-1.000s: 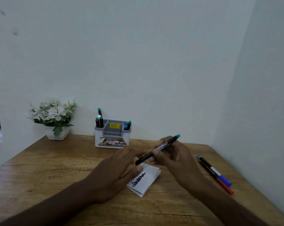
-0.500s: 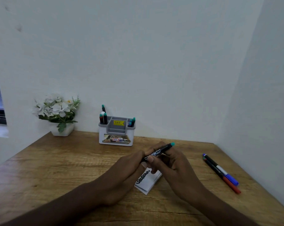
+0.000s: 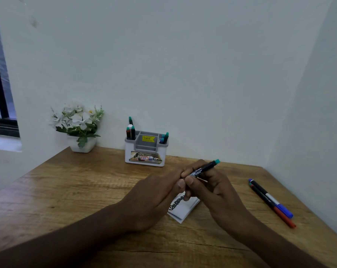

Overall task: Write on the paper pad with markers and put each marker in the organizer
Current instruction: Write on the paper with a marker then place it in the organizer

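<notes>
The wooden worktop (image 3: 67, 190) fills the lower part of the view, set into a corner of pale walls. The organizer (image 3: 145, 151), white with a grey insert, stands at the back of the worktop against the wall; it serves as the landmark here. Left of the organizer sits a white pot of white flowers (image 3: 78, 124), well apart from it.

In front of the organizer, both forearms reach in and the hands meet above the pad. The left hand (image 3: 154, 198) lies with its fingers curled toward the right hand, fingertips at the lower end of a marker; whether it pinches that end or a cap cannot be told, as the tip is hidden between the hands. The right hand (image 3: 208, 188) grasps the black marker (image 3: 204, 168) with thumb and fingers wrapped round the barrel, its green end pointing up and right, tilted away from the organizer.

The pad (image 3: 183, 209) lies flat under the hands, in front and slightly right of the organizer, with dark scribbled writing on its top sheet.

Far right of the organizer, near the side wall, a blue marker (image 3: 270, 198) and a red marker (image 3: 276, 209) lie touching side by side.

Several markers (image 3: 130, 130) stand in the organizer's left compartment, and more (image 3: 164, 137) in its right one.
</notes>
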The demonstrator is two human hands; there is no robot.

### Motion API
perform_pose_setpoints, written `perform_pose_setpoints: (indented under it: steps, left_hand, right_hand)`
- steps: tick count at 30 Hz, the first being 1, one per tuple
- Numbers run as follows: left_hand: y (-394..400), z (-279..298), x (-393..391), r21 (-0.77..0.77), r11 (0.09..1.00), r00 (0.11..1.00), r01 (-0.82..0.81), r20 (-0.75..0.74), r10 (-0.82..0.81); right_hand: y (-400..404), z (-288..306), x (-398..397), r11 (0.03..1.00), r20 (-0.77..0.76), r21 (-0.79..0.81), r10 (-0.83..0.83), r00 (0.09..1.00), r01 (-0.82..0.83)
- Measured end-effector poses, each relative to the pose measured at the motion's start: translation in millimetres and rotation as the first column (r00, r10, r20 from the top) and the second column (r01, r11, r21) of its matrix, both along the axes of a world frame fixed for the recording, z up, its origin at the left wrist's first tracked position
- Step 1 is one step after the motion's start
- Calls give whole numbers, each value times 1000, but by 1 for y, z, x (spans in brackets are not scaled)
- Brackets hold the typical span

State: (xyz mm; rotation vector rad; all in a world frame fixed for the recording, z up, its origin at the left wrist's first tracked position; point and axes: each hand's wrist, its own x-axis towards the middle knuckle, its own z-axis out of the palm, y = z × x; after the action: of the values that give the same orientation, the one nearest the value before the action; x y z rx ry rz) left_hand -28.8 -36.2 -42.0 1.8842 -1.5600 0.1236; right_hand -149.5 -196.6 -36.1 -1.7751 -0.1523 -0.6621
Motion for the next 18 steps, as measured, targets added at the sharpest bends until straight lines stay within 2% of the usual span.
perform_pose_setpoints:
  steps: [4, 8, 10, 12, 14, 18]
  left_hand:
    - [4, 5, 5, 7, 1000, 1000, -29, 5, 29]
    - [11, 5, 26, 48, 989, 990, -143, 21, 142]
    - [14, 5, 34, 112, 979, 983, -171, 92, 161]
    - [16, 5, 36, 195, 967, 980, -162, 148, 135]
    - [16, 6, 36, 271, 949, 971, -161, 215, 103]
    - [13, 5, 36, 308, 932, 960, -190, 255, 111]
  right_hand:
    - [-2, 13, -5, 1000, -6, 18, -23, 1000, 23]
    - [-28, 24, -4, 920, 24, 335, -225, 974, 204]
    - [-35, 15, 0, 887, -27, 420, -200, 980, 192]
    - [-34, 3, 3, 894, -116, 403, -162, 980, 195]
    - [-35, -4, 4, 922, -168, 308, -191, 967, 235]
    - [-40, -5, 4, 951, -226, 115, -256, 940, 286]
